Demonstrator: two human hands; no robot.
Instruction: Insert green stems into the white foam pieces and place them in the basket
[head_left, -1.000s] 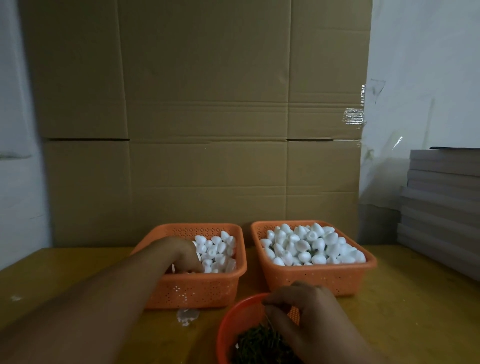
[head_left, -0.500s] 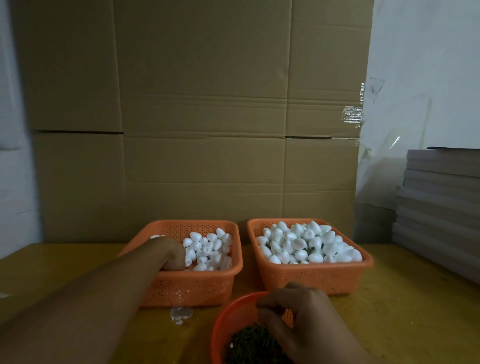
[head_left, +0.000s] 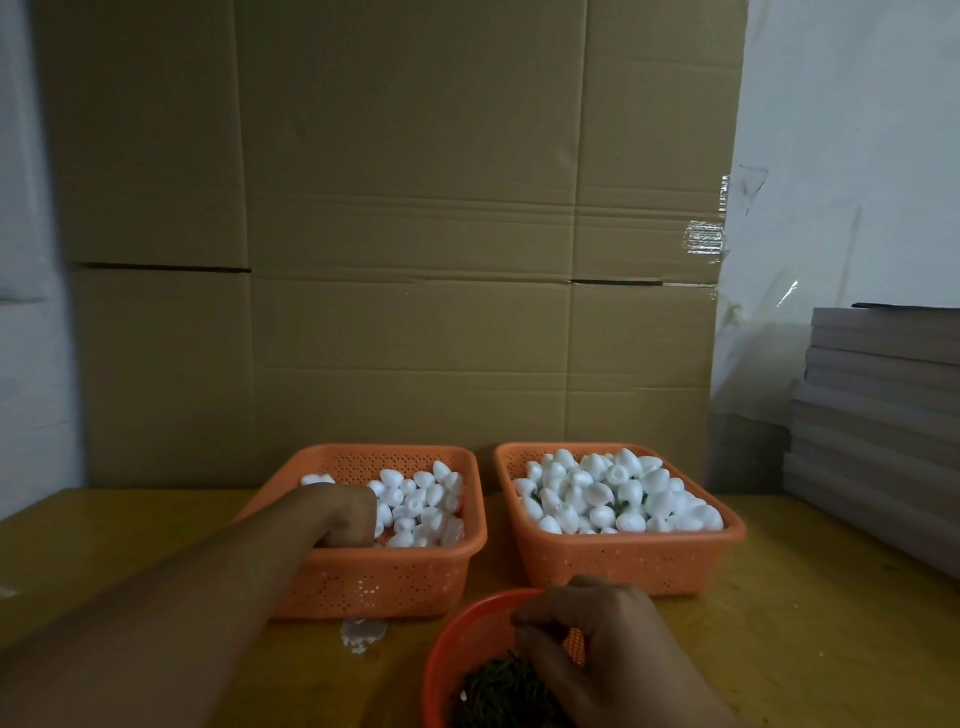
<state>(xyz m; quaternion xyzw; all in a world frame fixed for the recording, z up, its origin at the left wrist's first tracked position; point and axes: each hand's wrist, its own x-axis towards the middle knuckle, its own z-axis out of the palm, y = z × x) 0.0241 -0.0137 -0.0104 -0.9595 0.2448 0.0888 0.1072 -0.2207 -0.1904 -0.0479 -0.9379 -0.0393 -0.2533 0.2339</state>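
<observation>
Two orange perforated baskets stand side by side on the yellow table. The left basket (head_left: 395, 577) holds white foam pieces (head_left: 421, 501); my left hand (head_left: 343, 517) is sunk among them with fingers curled down, what it holds hidden. The right basket (head_left: 623, 566) is heaped with white foam pieces (head_left: 613, 493). At the bottom edge a round orange bowl (head_left: 457, 644) holds a pile of green stems (head_left: 498, 691). My right hand (head_left: 587, 639) is over that bowl, fingers curled and tips together above the stems; no stem shows between them.
A tall cardboard wall (head_left: 405, 234) stands right behind the baskets. A stack of grey flat boards (head_left: 883, 415) fills the right side of the table. A small white scrap (head_left: 363, 631) lies in front of the left basket.
My left hand has dug a little deeper into the left basket's foam pieces. My right hand stays over the stem bowl with small finger movement. The camera shifted slightly.
</observation>
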